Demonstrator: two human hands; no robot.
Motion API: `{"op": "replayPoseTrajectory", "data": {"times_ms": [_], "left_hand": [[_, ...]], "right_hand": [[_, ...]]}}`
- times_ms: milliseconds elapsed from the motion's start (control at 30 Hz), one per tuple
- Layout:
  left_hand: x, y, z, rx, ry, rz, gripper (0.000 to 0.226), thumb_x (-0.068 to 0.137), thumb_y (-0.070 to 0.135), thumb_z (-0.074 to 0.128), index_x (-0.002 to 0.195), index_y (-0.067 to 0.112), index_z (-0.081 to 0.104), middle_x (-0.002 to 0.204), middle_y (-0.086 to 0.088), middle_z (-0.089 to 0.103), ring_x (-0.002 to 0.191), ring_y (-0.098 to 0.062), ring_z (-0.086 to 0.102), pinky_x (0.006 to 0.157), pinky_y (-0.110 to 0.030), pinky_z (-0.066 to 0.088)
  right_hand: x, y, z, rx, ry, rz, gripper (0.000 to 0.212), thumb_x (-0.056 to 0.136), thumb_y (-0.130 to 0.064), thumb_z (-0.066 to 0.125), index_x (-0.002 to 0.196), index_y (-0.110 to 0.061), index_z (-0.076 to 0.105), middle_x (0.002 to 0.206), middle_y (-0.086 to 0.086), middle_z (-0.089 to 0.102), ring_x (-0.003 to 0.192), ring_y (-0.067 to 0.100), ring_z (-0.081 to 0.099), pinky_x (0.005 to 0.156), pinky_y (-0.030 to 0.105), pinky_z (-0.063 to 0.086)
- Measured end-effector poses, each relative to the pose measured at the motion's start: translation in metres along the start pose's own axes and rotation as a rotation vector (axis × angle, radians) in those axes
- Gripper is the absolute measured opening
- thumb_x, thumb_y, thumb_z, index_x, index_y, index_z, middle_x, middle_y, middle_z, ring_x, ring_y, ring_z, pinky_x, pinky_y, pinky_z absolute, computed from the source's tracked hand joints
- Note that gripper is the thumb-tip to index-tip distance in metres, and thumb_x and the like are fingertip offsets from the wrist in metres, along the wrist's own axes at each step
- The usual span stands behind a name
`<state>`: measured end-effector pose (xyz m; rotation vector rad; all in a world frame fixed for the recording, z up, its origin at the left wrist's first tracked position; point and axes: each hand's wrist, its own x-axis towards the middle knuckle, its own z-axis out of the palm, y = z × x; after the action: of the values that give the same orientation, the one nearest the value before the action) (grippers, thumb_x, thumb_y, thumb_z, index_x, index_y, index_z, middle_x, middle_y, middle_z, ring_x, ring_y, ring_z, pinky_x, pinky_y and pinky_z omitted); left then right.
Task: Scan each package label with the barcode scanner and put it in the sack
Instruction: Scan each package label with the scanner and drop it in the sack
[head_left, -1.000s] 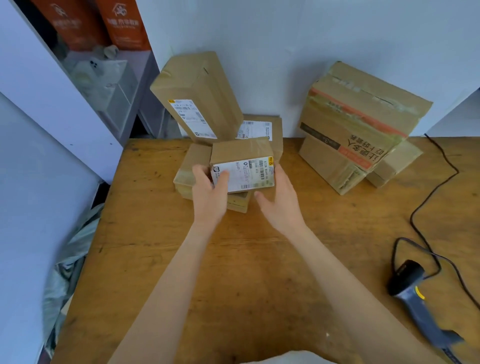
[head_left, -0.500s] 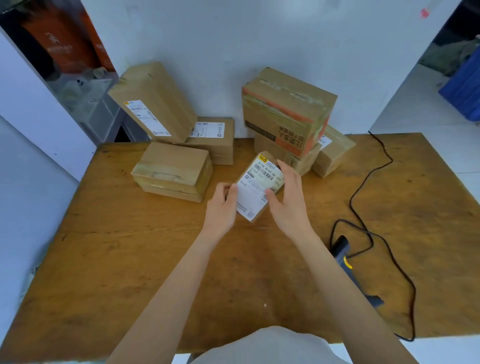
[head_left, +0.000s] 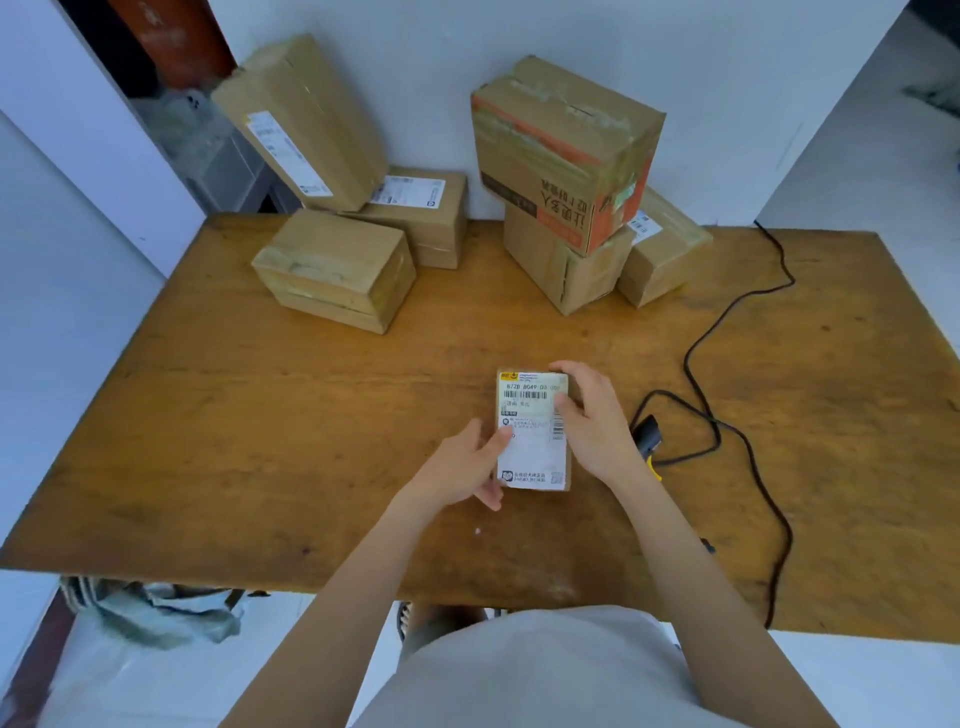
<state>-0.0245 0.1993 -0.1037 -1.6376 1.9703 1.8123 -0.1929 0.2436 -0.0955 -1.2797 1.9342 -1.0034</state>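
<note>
A small cardboard package (head_left: 532, 447) with a white label facing up is at the middle of the wooden table (head_left: 260, 415). My left hand (head_left: 462, 467) grips its left edge and my right hand (head_left: 592, 421) grips its right edge, fingers over the label's upper right corner. The black barcode scanner (head_left: 647, 436) with a yellow trim lies on the table just right of my right hand, partly hidden by my forearm. A grey-green sack (head_left: 156, 613) hangs crumpled below the table's near left corner.
Several cardboard boxes stand at the back: a flat box (head_left: 337, 270), a tall leaning box (head_left: 306, 119), a labelled box (head_left: 426, 208) behind, and a stack with an orange-printed box (head_left: 566, 150) on the right. The scanner's black cable (head_left: 727, 332) loops across the right side.
Both hands lifted the small package off the left pile, brought it toward me and turned it so the label runs lengthwise. It is now low over the table's middle.
</note>
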Motion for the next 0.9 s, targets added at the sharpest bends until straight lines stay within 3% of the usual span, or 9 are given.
{"op": "replayPoseTrajectory", "data": {"times_ms": [67, 133, 300, 400, 533, 633, 700, 833, 900], "left_hand": [[0.0, -0.006, 0.002, 0.034, -0.008, 0.01, 0.059, 0.094, 0.063, 0.037, 0.132, 0.018, 0.037, 0.097, 0.001, 0.073, 0.074, -0.017, 0.074, 0.068, -0.027, 0.053], [0.003, -0.012, 0.004, 0.07, -0.005, 0.024, 0.06, 0.09, 0.065, 0.044, 0.129, 0.02, 0.04, 0.111, 0.003, 0.069, 0.087, -0.016, 0.071, 0.08, -0.033, 0.055], [0.007, -0.013, 0.007, -0.129, 0.026, 0.0, 0.1, 0.074, 0.05, 0.078, 0.148, 0.017, 0.02, 0.145, 0.004, 0.047, 0.127, -0.016, 0.049, 0.105, -0.036, 0.042], [0.011, -0.014, 0.011, -0.305, -0.017, -0.033, 0.114, 0.072, 0.029, 0.085, 0.154, 0.021, 0.007, 0.15, 0.002, 0.041, 0.135, -0.018, 0.041, 0.106, -0.035, 0.038], [0.016, -0.019, 0.018, -0.356, 0.073, -0.035, 0.113, 0.065, 0.031, 0.088, 0.153, 0.021, 0.018, 0.146, 0.003, 0.046, 0.132, -0.017, 0.044, 0.113, -0.044, 0.035], [0.02, -0.02, 0.02, -0.383, 0.089, -0.023, 0.119, 0.057, 0.038, 0.09, 0.152, 0.023, 0.02, 0.145, 0.004, 0.047, 0.133, -0.018, 0.044, 0.112, -0.047, 0.036], [0.023, -0.018, 0.022, -0.388, 0.097, -0.008, 0.119, 0.057, 0.039, 0.09, 0.151, 0.023, 0.02, 0.145, 0.006, 0.046, 0.133, -0.017, 0.043, 0.112, -0.048, 0.035], [0.03, -0.011, 0.029, -0.399, 0.119, 0.01, 0.108, 0.067, 0.03, 0.087, 0.151, 0.02, 0.021, 0.141, 0.007, 0.048, 0.125, -0.013, 0.045, 0.112, -0.046, 0.036], [0.033, -0.009, 0.032, -0.392, 0.13, 0.001, 0.109, 0.066, 0.033, 0.088, 0.152, 0.021, 0.021, 0.146, 0.004, 0.046, 0.131, -0.016, 0.044, 0.112, -0.046, 0.037]], "right_hand": [[0.002, 0.0, 0.0, -0.011, -0.043, -0.017, 0.034, 0.098, -0.007, 0.04, 0.127, -0.02, 0.05, 0.122, 0.002, 0.049, 0.11, 0.008, 0.048, 0.089, 0.018, 0.042], [0.001, 0.001, 0.0, -0.014, -0.063, -0.026, 0.034, 0.097, -0.008, 0.041, 0.126, -0.023, 0.051, 0.121, 0.0, 0.052, 0.112, 0.014, 0.048, 0.094, 0.034, 0.045], [-0.007, 0.005, -0.007, 0.078, -0.135, -0.058, 0.034, 0.097, -0.008, 0.043, 0.122, -0.028, 0.053, 0.122, -0.004, 0.054, 0.112, 0.015, 0.054, 0.092, 0.044, 0.05], [-0.011, 0.005, -0.014, 0.178, -0.21, -0.037, 0.037, 0.096, -0.004, 0.045, 0.121, -0.03, 0.053, 0.126, -0.009, 0.056, 0.119, 0.011, 0.053, 0.097, 0.037, 0.05], [-0.018, 0.016, -0.032, 0.23, -0.118, 0.109, 0.039, 0.096, -0.007, 0.049, 0.128, -0.029, 0.044, 0.12, -0.009, 0.058, 0.113, 0.008, 0.056, 0.083, 0.016, 0.045], [-0.024, 0.041, -0.047, 0.018, 0.126, 0.286, 0.028, 0.095, -0.012, 0.047, 0.121, -0.021, 0.041, 0.104, 0.002, 0.062, 0.092, 0.02, 0.063, 0.074, 0.033, 0.05], [-0.032, 0.06, -0.054, -0.189, 0.166, 0.382, 0.032, 0.093, -0.018, 0.05, 0.122, -0.013, 0.039, 0.106, 0.01, 0.057, 0.092, 0.029, 0.059, 0.074, 0.04, 0.049], [-0.046, 0.09, -0.048, -0.487, -0.104, 0.508, 0.065, 0.083, -0.05, 0.062, 0.131, -0.014, 0.036, 0.125, 0.012, 0.049, 0.111, 0.033, 0.053, 0.087, 0.044, 0.05], [-0.049, 0.099, -0.04, -0.553, -0.204, 0.512, 0.077, 0.078, -0.052, 0.067, 0.137, -0.016, 0.032, 0.124, 0.011, 0.053, 0.11, 0.032, 0.056, 0.083, 0.042, 0.052]]}}
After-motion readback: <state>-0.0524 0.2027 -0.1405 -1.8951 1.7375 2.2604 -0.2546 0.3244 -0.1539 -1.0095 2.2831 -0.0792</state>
